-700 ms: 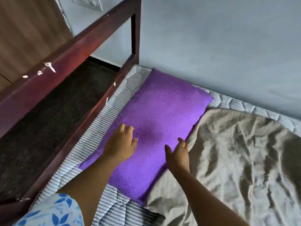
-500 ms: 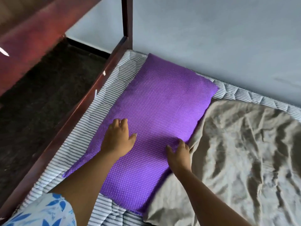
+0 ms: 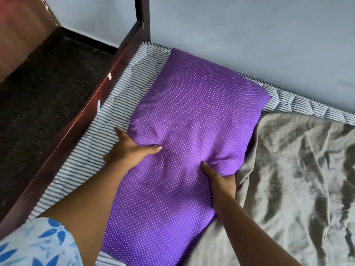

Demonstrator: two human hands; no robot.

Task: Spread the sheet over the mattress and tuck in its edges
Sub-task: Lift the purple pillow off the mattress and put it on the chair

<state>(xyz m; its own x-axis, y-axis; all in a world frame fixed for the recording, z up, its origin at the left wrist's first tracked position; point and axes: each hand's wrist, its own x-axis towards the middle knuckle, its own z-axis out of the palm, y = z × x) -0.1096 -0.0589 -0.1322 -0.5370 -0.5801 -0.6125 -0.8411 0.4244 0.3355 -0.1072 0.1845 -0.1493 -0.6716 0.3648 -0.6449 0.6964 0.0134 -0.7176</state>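
Observation:
A purple dotted pillow (image 3: pixel 192 116) lies at the head of the striped mattress (image 3: pixel 107 129). A crumpled beige sheet (image 3: pixel 292 179) covers the mattress to the right, its edge running under the pillow's right side. My left hand (image 3: pixel 127 148) grips the pillow's left edge, thumb on top and fingers under it. My right hand (image 3: pixel 219 181) grips the pillow's right edge near the sheet, thumb pressed into the fabric. The pillow bunches between both hands.
A dark wooden bed rail (image 3: pixel 80 120) runs along the left, with a post (image 3: pixel 142 18) at the corner. A pale wall (image 3: pixel 249 35) borders the far side. Dark floor (image 3: pixel 38 96) lies beyond the rail.
Both hands went from resting flat on the pillow to gripping its left and right edges. The pillow now wrinkles between them, and the camera has moved closer.

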